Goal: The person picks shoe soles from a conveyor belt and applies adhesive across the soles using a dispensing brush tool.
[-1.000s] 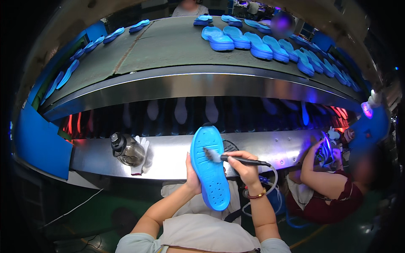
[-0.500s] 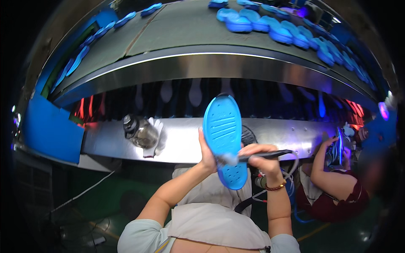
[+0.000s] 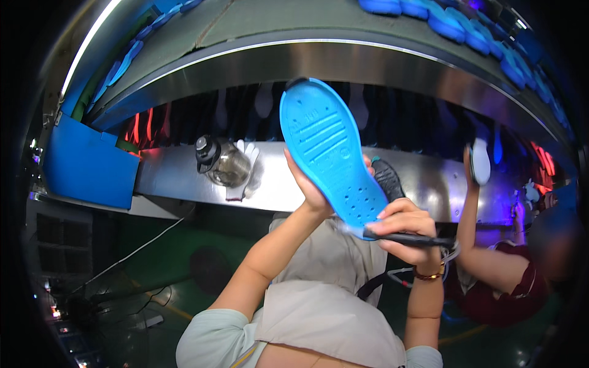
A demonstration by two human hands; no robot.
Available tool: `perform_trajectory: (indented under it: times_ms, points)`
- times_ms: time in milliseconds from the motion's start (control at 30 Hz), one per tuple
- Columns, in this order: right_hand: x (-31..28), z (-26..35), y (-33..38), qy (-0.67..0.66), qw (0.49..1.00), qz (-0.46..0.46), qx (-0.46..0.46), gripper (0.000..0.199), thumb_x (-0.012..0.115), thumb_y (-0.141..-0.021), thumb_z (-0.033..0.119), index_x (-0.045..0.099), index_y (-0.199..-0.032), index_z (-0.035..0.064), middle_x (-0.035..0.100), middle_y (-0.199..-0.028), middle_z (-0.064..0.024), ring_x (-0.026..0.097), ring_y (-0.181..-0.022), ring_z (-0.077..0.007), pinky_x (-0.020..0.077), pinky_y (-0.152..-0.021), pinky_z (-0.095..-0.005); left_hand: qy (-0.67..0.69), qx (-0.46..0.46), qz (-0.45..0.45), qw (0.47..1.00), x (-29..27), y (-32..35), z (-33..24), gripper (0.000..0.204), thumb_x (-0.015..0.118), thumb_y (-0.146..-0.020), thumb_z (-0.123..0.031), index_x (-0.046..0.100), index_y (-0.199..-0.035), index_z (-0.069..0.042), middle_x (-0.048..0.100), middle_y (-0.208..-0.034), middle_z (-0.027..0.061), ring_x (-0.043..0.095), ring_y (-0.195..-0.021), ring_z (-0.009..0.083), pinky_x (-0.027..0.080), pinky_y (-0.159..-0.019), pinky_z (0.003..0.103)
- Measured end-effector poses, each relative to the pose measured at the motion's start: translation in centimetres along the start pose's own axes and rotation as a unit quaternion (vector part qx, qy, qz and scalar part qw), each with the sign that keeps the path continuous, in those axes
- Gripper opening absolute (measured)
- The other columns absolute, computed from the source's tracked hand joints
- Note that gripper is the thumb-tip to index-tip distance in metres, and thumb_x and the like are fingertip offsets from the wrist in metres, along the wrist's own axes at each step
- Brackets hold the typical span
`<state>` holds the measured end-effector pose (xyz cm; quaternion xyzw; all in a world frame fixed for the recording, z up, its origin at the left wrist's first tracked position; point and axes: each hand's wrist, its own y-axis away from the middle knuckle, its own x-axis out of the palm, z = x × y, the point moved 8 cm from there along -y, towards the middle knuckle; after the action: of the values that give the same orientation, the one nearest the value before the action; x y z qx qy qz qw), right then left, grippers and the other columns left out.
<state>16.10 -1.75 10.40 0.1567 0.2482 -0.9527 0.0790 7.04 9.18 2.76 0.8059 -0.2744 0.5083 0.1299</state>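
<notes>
A blue shoe sole [image 3: 322, 138] is raised in front of me, leaning so its upper end points to the upper left. My left hand [image 3: 308, 186] grips its left edge, some fingers hidden behind it. In my right hand [image 3: 408, 224] is a black-handled brush [image 3: 423, 240], held nearly level. Its pale, blurred bristles meet the lower end of the sole. Small holes and raised bars mark the sole's face. Just beyond, a dark sole [image 3: 386, 178] lies on the metal shelf [image 3: 429, 184].
A clear bottle with a black lid [image 3: 224, 165] and a white glove [image 3: 250, 165] occupy the shelf's left part. Above runs a grey-green conveyor belt [image 3: 288, 18] carrying several blue soles [image 3: 445, 24]. At right, another person's arm [image 3: 469, 214] reaches up with a pale sole [image 3: 481, 162].
The brush has gone from the middle of the sole to its lower end. The sole has tilted leftward at the top. The person at right has lifted an arm to the shelf's rear.
</notes>
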Motion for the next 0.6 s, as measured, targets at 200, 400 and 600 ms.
perform_trajectory:
  times_ms: [200, 400, 600]
  points:
    - [-1.3, -2.7, 1.2, 0.005, 0.993, -0.112, 0.027, 0.023, 0.066, -0.062, -0.002, 0.067, -0.084, 0.0036, 0.066, -0.085, -0.0061, 0.058, -0.08, -0.0199, 0.0461, -0.074, -0.0286, 0.044, 0.003, 0.021, 0.999, 1.2, -0.5, -0.5, 0.103, 0.009, -0.065, -0.086, 0.046, -0.113, -0.002, 0.056, -0.09, 0.0209, 0.057, -0.081, 0.0314, 0.048, -0.072, 0.044]
    - [-2.6, -2.2, 1.4, -0.092, 0.99, -0.101, 0.041, 0.024, 0.069, -0.062, 0.001, 0.067, -0.085, 0.0031, 0.066, -0.084, -0.0085, 0.057, -0.084, -0.0203, 0.0456, -0.076, -0.0308, 0.021, 0.035, 0.039, 0.998, 1.2, -1.3, -2.1, 0.092, 0.017, -0.073, -0.078, 0.044, -0.117, -0.002, 0.055, -0.093, 0.0225, 0.057, -0.078, 0.033, 0.048, -0.071, 0.044]
    - [0.3, -2.8, 0.9, -0.04, 0.999, -0.002, 0.027, 0.021, 0.067, -0.066, 0.0, 0.067, -0.087, 0.0017, 0.065, -0.086, -0.0105, 0.059, -0.082, -0.02, 0.0467, -0.077, -0.0296, 0.043, 0.006, -0.014, 0.999, -2.7, -1.0, -1.5, 0.097, 0.013, -0.069, -0.081, 0.044, -0.118, -0.004, 0.058, -0.092, 0.0226, 0.059, -0.078, 0.0369, 0.049, -0.07, 0.048]
